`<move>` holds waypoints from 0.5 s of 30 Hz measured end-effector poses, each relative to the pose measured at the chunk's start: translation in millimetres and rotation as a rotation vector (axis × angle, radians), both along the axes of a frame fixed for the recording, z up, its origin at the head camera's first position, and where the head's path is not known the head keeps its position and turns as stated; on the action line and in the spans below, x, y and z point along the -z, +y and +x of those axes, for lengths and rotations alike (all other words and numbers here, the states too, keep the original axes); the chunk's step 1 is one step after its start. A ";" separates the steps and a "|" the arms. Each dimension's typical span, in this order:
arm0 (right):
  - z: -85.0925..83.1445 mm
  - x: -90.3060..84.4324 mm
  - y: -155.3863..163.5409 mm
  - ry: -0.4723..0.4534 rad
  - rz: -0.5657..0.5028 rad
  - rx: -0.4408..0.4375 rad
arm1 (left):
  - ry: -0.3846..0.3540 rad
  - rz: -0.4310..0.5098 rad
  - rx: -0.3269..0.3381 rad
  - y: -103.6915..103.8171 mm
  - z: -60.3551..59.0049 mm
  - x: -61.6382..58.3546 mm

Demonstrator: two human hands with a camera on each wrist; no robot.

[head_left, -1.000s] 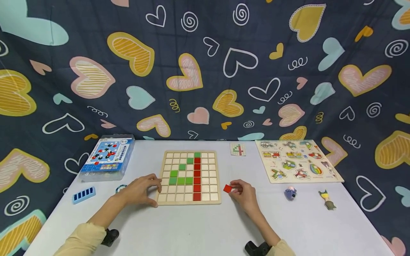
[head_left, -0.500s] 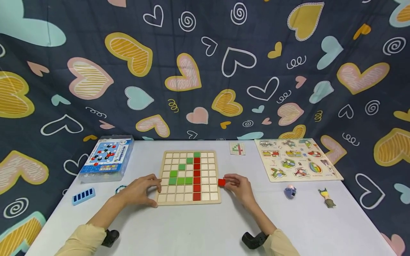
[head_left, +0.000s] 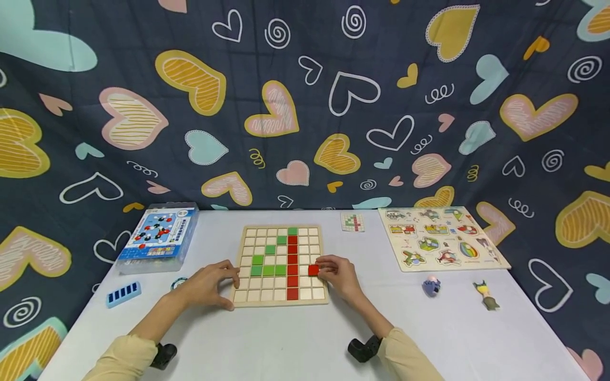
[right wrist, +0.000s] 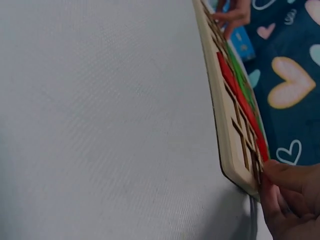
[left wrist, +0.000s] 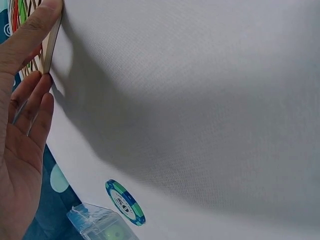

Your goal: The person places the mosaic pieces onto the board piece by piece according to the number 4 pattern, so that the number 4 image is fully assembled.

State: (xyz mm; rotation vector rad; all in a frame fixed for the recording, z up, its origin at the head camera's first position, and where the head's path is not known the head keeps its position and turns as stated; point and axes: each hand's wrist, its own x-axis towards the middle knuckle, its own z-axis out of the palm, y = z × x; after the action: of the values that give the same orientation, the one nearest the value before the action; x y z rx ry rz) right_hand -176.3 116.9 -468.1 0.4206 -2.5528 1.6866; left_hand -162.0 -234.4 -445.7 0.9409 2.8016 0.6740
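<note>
A wooden grid board (head_left: 281, 304) with pale square cells lies on the table; green tiles (head_left: 268, 270) form steps and a row, and red tiles (head_left: 293, 259) make a column. My left hand (head_left: 209, 286) rests against the board's left edge, fingers and thumb spread apart along it. In the left wrist view, the left hand's thumb (left wrist: 37, 22) lies at the board's rim. My right hand (head_left: 339, 275) pinches a red tile (head_left: 313, 270) over the right-hand columns. In the right wrist view, my right fingertips are right at the board's edge, the pinched tile mostly hidden.
A small pattern card (head_left: 352, 222) and a picture puzzle board (head_left: 440, 238) lie behind to the right, with two small figurines (head_left: 431, 286) nearer. On the left are a boxed molecule set (head_left: 159, 238), a blue slotted piece (head_left: 123, 294) and a poker chip (left wrist: 125, 202).
My right hand has carried the red tile leftward, from the table right of the board to over its right columns. My left hand has stayed at the board's left edge.
</note>
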 end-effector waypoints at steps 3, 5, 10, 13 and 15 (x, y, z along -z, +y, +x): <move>-2.6 0.4 -2.3 0.019 0.023 0.010 | -0.007 -0.001 -0.004 2.0 -1.0 0.9; -4.0 -0.1 -3.5 0.031 0.033 0.008 | -0.009 -0.004 -0.007 3.2 -2.0 1.2; -7.6 -0.5 -9.4 0.038 0.046 -0.027 | -0.008 -0.011 -0.011 3.6 -3.7 0.9; -8.6 0.1 -14.9 0.028 0.044 -0.048 | -0.014 -0.010 -0.013 1.7 -2.9 0.6; -8.8 0.2 -18.4 0.017 0.037 -0.049 | -0.020 -0.005 -0.013 0.1 -2.2 0.8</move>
State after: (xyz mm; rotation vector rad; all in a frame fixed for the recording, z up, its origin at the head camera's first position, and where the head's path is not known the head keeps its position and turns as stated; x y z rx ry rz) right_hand -185.1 98.5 -468.2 0.5017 -2.5861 1.6453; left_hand -164.2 -234.2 -446.5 0.9107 2.7936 0.6733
